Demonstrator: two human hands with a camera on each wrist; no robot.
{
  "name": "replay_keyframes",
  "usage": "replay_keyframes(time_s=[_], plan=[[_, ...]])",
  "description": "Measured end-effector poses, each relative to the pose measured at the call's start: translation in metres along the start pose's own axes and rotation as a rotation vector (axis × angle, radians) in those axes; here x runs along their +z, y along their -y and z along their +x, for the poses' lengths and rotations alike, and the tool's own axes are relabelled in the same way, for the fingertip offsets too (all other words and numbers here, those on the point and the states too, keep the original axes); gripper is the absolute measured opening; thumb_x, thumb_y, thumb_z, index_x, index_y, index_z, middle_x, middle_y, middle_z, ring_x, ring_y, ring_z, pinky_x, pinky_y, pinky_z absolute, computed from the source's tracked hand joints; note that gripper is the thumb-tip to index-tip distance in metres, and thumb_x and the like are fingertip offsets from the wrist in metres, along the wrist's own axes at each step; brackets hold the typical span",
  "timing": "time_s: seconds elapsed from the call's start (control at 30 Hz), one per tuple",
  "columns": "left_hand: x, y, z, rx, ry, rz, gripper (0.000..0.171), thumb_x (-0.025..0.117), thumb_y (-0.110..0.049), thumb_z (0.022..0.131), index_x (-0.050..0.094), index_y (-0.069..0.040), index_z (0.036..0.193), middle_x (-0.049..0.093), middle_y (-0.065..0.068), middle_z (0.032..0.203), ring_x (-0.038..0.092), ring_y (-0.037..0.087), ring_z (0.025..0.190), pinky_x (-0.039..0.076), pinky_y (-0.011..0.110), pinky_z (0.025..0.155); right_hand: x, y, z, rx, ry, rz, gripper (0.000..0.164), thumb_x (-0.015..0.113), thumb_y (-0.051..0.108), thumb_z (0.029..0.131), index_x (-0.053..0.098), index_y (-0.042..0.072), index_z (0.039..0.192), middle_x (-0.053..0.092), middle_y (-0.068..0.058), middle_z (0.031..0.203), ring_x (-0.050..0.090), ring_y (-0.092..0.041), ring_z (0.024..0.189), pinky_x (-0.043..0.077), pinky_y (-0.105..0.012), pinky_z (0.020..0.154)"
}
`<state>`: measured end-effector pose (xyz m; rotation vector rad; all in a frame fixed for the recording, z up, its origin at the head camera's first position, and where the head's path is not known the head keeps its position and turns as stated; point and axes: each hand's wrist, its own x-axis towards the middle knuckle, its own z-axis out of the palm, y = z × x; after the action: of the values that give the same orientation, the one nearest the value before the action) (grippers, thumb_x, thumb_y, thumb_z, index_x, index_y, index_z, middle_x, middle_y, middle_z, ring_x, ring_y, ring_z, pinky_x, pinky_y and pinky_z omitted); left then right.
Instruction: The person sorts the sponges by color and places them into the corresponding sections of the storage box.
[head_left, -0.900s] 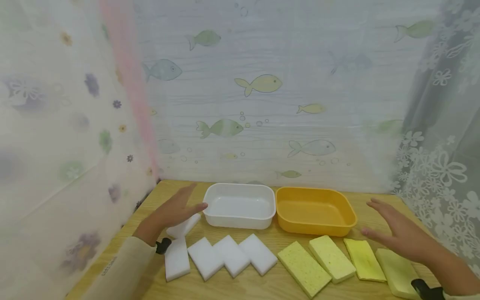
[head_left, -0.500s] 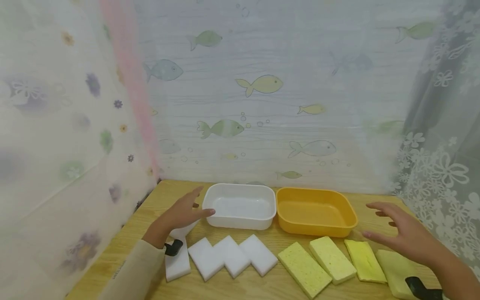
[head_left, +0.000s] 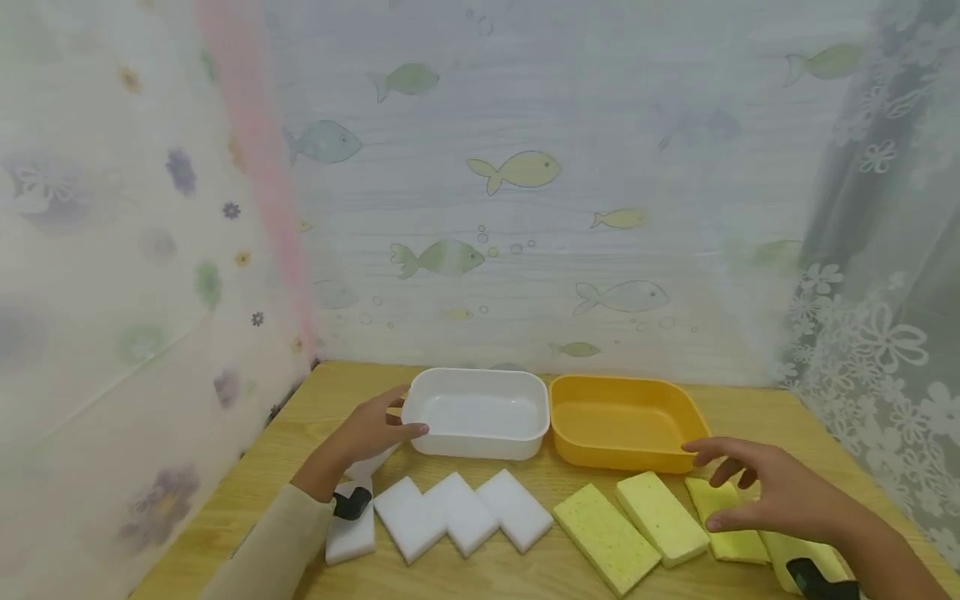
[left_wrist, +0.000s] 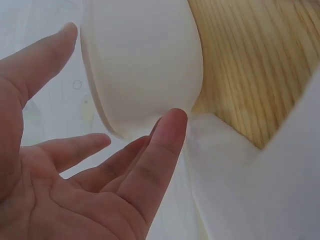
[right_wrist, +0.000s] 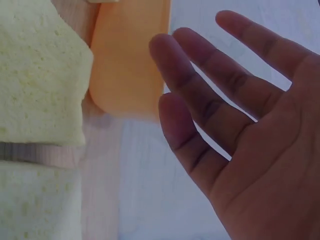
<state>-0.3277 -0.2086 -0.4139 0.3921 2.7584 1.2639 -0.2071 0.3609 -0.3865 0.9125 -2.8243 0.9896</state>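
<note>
The left hand is spread wide, fingers straight, and seems to touch the smooth white plastic tub at its left corner. The right hand hangs loosely spread over a bumpy yellow sponge, holding nothing. An orange tub sits just beside the white one. Flat white foam blocks lie on the wooden table. Fish curtains hang behind.
</note>
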Motion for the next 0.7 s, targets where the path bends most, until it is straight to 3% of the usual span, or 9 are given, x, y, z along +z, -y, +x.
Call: replay_keyframes(time_s=[0.17,0.33,0.7], plan=[[0.001,0.002,-0.002,-0.027,0.002,-0.015,0.091,0.083,-0.041,0.089,0.038,-0.005,0.16,0.054,0.021,0.149,0.065,0.035,0.124,0.06,0.042,0.091,0.008,-0.004,0.003,0.021,0.119,0.094,0.072,0.085,0.02,0.087,0.052,0.018,0.151,0.064,-0.017,0.133,0.066,-0.012,0.096,0.05,-0.029,0.071],[0.001,0.0,-0.003,-0.041,-0.002,-0.018,0.089,0.083,-0.04,0.088,0.042,-0.003,0.157,0.056,0.021,0.148,0.066,0.034,0.124,0.059,0.042,0.092,0.018,-0.006,0.007,0.002,0.194,0.157,0.075,0.085,0.019,0.087,0.05,0.012,0.152,0.06,-0.022,0.141,0.065,-0.013,0.095,0.048,-0.029,0.07],[0.001,0.001,-0.002,-0.049,-0.002,-0.044,0.091,0.084,-0.041,0.088,0.04,-0.005,0.159,0.05,0.02,0.155,0.063,0.036,0.128,0.059,0.044,0.094,0.028,-0.008,0.012,-0.028,0.253,0.142,0.086,0.087,0.033,0.084,0.045,0.001,0.153,0.054,-0.032,0.138,0.062,-0.005,0.087,0.052,-0.028,0.07]])
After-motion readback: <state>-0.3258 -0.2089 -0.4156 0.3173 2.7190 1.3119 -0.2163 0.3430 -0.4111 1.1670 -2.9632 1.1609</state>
